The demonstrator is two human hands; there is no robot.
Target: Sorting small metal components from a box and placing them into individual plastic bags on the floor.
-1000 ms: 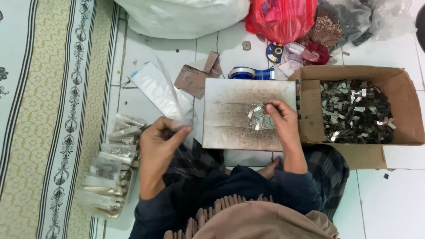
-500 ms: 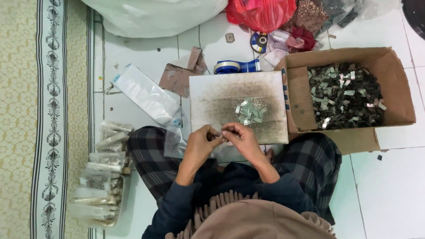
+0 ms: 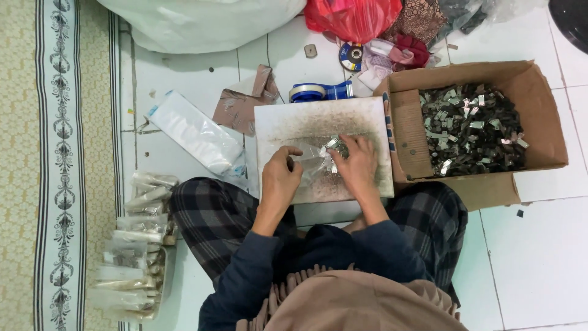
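Small clear plastic bag [image 3: 309, 160] lies at the centre of the frame on a stained white board [image 3: 288, 122], pinched at its left end by the left hand [image 3: 280, 181], whose grip is closed on the film between thumb and fingers. The right hand [image 3: 357, 165] rests just to the right, fingers curled down over a little heap of shiny metal pieces [image 3: 334, 147] at the bag's right end; whether that grip actually holds any pieces or only presses on them cannot be told. The bag's long axis runs left to right between the two hands, so its mouth appears to face the right hand, and the heap touches or nearly touches it.

The board sits across the person's lap, over plaid trousers [image 3: 214, 214], above a white tiled floor [image 3: 539, 245]. Just right of the board stands an open cardboard box [image 3: 545, 110] heaped with more metal pieces [image 3: 471, 125], nearer the right hand. Left of the board lies a flat packet of empty bags [image 3: 196, 135], and at lower left a stack of filled bags [image 3: 135, 245]. A blue tape dispenser [image 3: 321, 92] sits above the board, with a patterned mat [image 3: 55, 153] along the left edge.
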